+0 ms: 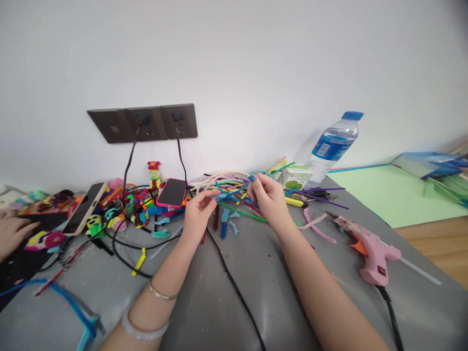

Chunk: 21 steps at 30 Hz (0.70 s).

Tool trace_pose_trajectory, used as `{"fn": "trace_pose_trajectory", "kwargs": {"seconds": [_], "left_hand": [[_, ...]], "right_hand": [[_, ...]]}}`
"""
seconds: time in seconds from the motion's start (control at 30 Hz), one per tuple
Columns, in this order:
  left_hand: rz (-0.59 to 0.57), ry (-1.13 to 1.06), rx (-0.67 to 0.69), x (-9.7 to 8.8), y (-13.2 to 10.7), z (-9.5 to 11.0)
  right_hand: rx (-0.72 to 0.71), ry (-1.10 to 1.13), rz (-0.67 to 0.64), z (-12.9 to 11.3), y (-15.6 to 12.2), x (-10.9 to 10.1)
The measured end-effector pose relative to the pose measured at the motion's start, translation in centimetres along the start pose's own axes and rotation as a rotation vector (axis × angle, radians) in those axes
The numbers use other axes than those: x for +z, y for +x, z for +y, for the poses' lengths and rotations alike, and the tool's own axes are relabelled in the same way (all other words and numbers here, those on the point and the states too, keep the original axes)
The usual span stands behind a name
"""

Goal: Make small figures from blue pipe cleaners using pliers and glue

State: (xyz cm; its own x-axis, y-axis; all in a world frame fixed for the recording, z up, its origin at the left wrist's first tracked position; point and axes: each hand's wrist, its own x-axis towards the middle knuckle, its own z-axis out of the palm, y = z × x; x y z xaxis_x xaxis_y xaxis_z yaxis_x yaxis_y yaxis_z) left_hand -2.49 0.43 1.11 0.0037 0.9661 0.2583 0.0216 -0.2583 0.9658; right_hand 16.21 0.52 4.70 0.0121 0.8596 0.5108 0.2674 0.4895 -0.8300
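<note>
My left hand [198, 208], with bracelets on the wrist, pinches a blue pipe cleaner [236, 194] at a light blue, folded end. Its other stretch runs to my right hand [269, 199], whose thumb and fingers are closed on it. Under and between the hands lie short folded blue pipe cleaner pieces [224, 223] and dark brown ones [215, 217]. Behind them spreads a loose bundle of long pipe cleaners [234, 178] in many colours. A pink-edged phone [172, 193] lies just left of my left hand.
A pink glue gun [376, 256] lies at right, its cord trailing forward. A water bottle [331, 148] leans on the wall behind a juice box [295, 178]. Black cables cross the grey table [292, 312]. At far left, another person's hand [14, 234] is near finished pipe cleaner figures [95, 225].
</note>
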Motion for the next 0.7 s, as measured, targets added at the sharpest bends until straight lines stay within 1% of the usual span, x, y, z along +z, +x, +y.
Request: {"fn": "trace_pose_trajectory", "kwargs": {"seconds": [0.13, 0.23, 0.33, 0.5, 0.6, 0.7], "left_hand": [[-0.004, 0.018, 0.002, 0.1, 0.0, 0.2], [-0.008, 0.009, 0.006, 0.1, 0.0, 0.4], [-0.021, 0.012, 0.006, 0.2, 0.0, 0.4], [-0.050, 0.024, 0.019, 0.1, 0.0, 0.2], [-0.092, 0.124, 0.065, 0.2, -0.2, 0.3], [-0.143, 0.303, 0.166, 0.3, -0.6, 0.5]], "right_hand": [[0.009, 0.071, 0.048, 0.7, 0.0, 0.2], [0.036, 0.023, 0.064, 1.2, 0.0, 0.2], [0.039, -0.056, 0.030, 1.3, 0.1, 0.1], [-0.045, -0.161, -0.054, 1.2, 0.3, 0.3], [-0.074, -0.206, -0.077, 1.2, 0.3, 0.3], [-0.069, -0.220, -0.036, 1.3, 0.2, 0.3]]}}
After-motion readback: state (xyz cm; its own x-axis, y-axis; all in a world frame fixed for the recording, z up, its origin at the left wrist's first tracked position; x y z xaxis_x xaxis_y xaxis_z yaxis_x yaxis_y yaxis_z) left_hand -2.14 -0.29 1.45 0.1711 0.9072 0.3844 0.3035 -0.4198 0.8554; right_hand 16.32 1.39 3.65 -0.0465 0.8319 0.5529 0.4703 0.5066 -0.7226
